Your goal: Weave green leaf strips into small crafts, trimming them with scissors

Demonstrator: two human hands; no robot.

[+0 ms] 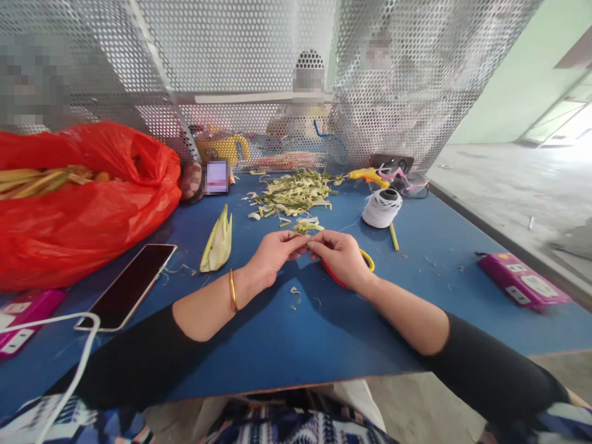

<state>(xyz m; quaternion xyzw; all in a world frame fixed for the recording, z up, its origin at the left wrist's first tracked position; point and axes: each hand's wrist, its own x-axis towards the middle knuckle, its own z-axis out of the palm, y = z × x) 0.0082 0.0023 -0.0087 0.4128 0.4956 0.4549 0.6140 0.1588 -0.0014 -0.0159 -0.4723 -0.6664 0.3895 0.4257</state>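
My left hand (274, 254), with a gold bangle at the wrist, and my right hand (340, 254) meet fingertip to fingertip over the blue table (259, 345). Both are closed in a pinch on a small pale-green husk piece (305, 227), partly hidden by the fingers. Under my right hand lies a looped red and yellow thing (369, 260), mostly covered. Beyond the hands is a pile of cut green husk scraps (298, 191). A whole pale-green husk bundle (217, 243) lies left of my left hand. A white thread cone (382, 209) stands to the right, its thread trailing towards the hands.
A red plastic bag (92, 234) of husks fills the left side, near a phone (132, 287) and a purple packet (32, 317). Another purple packet (522, 280) lies right. A yellow glue gun (370, 177) and glasses (411, 185) lie before a perforated metal screen (240, 55).
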